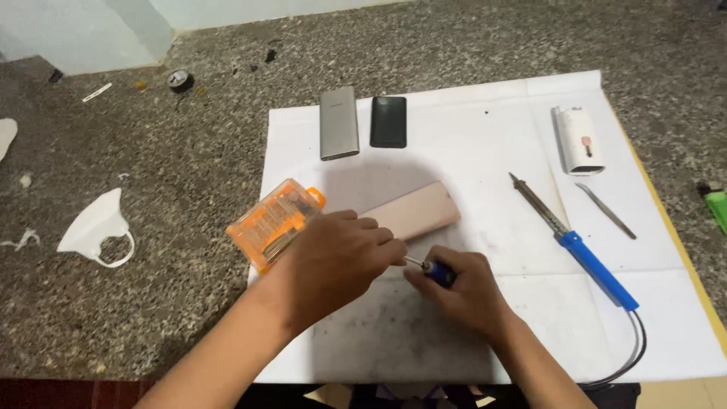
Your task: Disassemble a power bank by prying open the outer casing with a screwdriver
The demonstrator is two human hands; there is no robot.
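Right hand fingers curl tight round a screwdriver.

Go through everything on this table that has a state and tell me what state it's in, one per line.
Left hand: pressing down on the pink case.
Right hand: gripping the blue screwdriver.
Blue screwdriver: tip against the pink case's end.
Pink case: lying flat, closed.
Orange bit box: lid shut.
Soldering iron: lying unused, cord attached.
Tweezers: lying untouched.
Grey power bank: lying flat.
Black cover: lying flat.
White face mask: lying off the paper.
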